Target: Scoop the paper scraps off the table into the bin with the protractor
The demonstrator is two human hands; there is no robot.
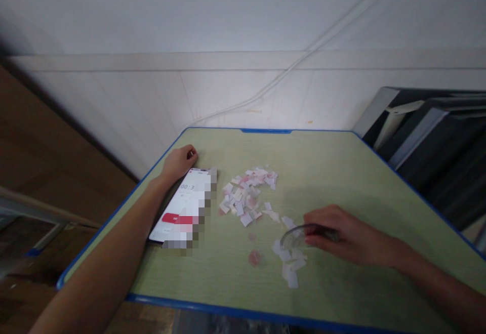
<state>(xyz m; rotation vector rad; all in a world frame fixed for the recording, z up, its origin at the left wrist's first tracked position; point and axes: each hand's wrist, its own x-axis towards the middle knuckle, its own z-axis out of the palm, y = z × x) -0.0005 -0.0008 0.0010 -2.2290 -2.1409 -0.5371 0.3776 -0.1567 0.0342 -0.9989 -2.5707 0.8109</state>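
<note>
In my right hand [334,233] is a pair of tweezers [294,231], pinched between thumb and fingers. Their curved tip reaches down over a small group of white paper scraps [292,265] on the right; whether a scrap is between the tips I cannot tell. A larger heap of white and pale pink paper scraps [243,197] lies at the table's middle. Closer to the front edge is a pinkish piece [255,258]. My left hand [186,157] rests on the table at the far left, fingers curled in, with nothing visible in them. Beside its forearm lies a phone [180,207] with a timer on screen.
The pale green table [322,167] has a blue rim [212,307]. Behind it stands a white wall with a cable [261,92] running down it. Dark flat panels [436,136] lean at the right, and a brown board [49,121] stands at the left.
</note>
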